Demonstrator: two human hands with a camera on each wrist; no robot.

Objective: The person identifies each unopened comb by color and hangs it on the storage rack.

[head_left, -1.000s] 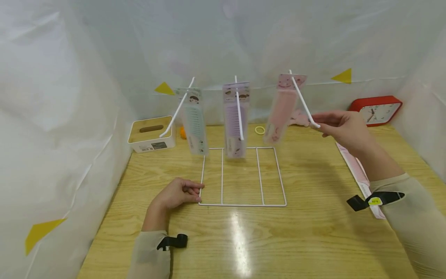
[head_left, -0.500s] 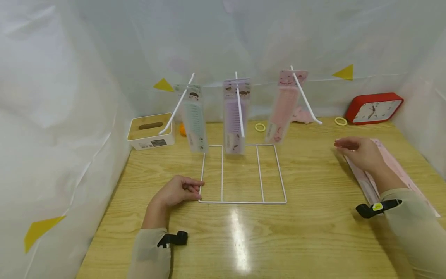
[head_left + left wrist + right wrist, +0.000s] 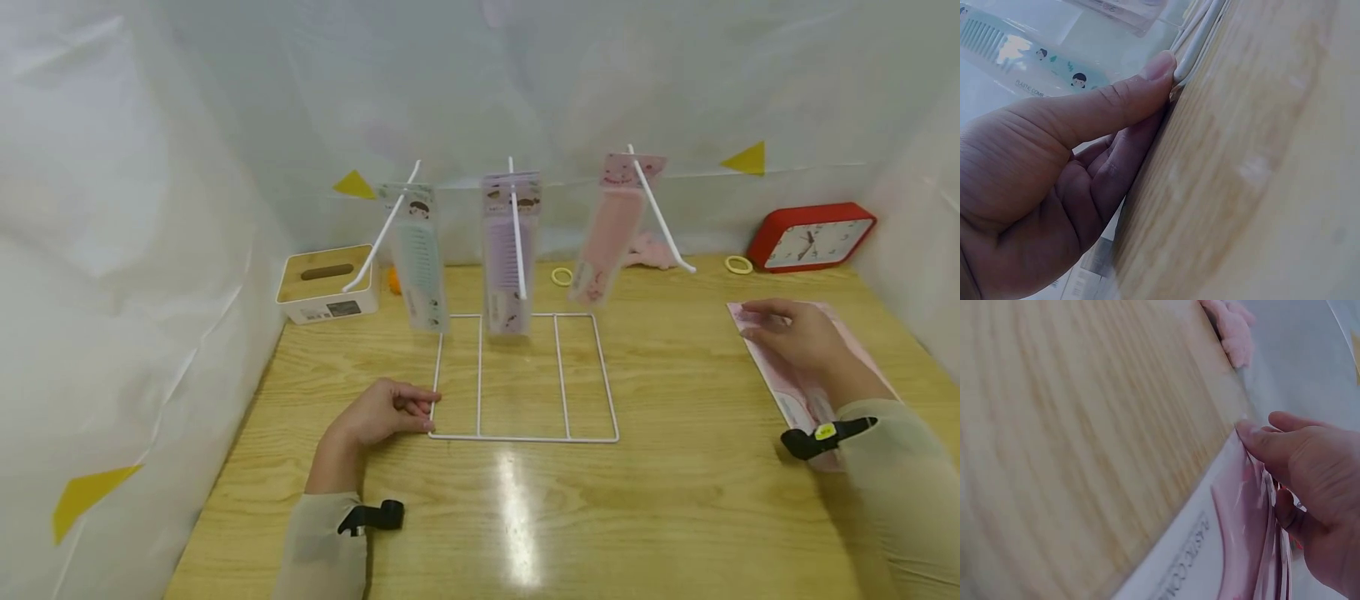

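Since a second ago, the right hand [image 3: 798,333] has left the tip of the right hook [image 3: 658,215] for the pink comb packets [image 3: 795,390] on the bench [image 3: 450,517], to the right of the white wire rack [image 3: 525,438]; the left hand [image 3: 382,412] stays at the rack's left side. Nearest, before the rack, a streak of light shines on the bench's pale wood grain, and two beige sleeves [image 3: 326,542] reach in, each with a black strap. Left thumb and fingers pinch the wire near the rack's near left corner. Right thumb touches a corner of the pink comb packets; whether that hand pinches one cannot be told. They overlap too much to count; one reads "PLASTIC COM", then is cut off.

Above the rack, three hooks carry green packets [image 3: 420,262], purple packets [image 3: 498,258] and a pink packet [image 3: 611,229]. "PLASTIC COMB" is legible on a green one. Beyond the rack stand one wood-topped tissue box [image 3: 327,283], its label unreadable, two yellow rings [image 3: 738,264], one pink cloth thing [image 3: 651,252] and one red clock [image 3: 817,237]. Pale sheeting [image 3: 480,83] with three yellow patches encloses the bench.
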